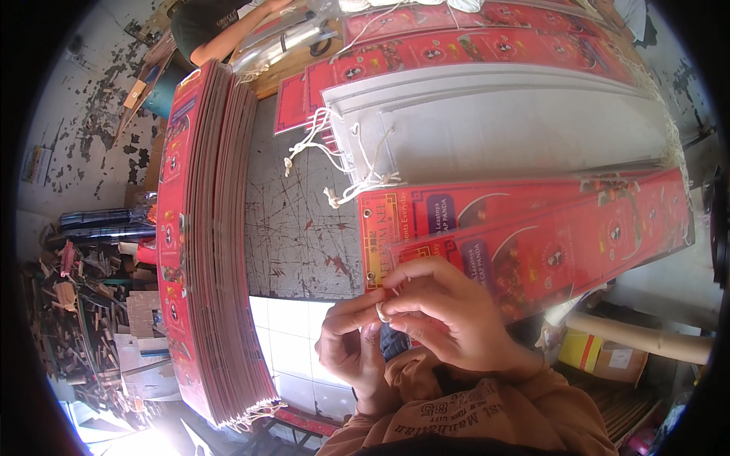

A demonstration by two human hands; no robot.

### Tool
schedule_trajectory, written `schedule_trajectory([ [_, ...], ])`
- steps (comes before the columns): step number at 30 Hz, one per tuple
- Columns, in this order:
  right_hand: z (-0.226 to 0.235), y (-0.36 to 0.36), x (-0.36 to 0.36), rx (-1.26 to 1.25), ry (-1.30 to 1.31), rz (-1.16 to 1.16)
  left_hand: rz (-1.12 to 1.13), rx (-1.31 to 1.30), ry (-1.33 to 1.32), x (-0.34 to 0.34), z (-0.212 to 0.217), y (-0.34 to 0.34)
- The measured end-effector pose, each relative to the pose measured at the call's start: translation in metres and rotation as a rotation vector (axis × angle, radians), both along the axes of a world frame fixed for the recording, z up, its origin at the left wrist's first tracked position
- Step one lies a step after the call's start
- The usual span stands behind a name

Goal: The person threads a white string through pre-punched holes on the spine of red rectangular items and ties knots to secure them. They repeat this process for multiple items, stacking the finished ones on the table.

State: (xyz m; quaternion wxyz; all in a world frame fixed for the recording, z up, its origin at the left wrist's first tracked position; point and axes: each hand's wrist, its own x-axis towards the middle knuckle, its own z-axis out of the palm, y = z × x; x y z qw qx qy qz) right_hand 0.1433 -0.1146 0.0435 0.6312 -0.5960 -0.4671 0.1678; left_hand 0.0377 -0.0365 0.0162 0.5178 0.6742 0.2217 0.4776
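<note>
Left hand: fingers closed, pinching one end of a short white string.
Right hand: fingertips closed on the same string, touching the left fingertips.
String position: between both hands, just below the near end of the red banners.
Red banners under hands: 2 counted, overlapping, on the scratched table.
Stack at left: one tall pile of red sheets, count unreadable.
Loose white strings: one bundle at the white sheets' end.
Other person: 1, far edge.

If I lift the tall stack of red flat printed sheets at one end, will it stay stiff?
Probably not: the tall stack of red flat printed sheets looks thin-layered, so it may sag and fan apart. It seems heavy, being many sheets deep.
</note>
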Motion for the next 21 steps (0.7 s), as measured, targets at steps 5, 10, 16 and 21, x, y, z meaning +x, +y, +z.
schedule_trajectory([
  [5, 0.003, -0.002, 0.002, -0.087, 0.026, 0.059, 0.044, -0.009, -0.002, 0.002, -0.001, 0.003],
  [10, 0.005, -0.002, 0.002, -0.135, 0.009, 0.002, 0.053, -0.076, -0.050, -0.004, -0.002, 0.016],
  [16, 0.006, -0.002, 0.001, -0.147, 0.056, -0.009, 0.060, -0.069, -0.018, -0.009, -0.002, 0.022],
  [21, -0.001, 0.000, -0.001, -0.100, -0.016, -0.070, 0.029, -0.047, -0.063, -0.015, -0.007, 0.029],
])
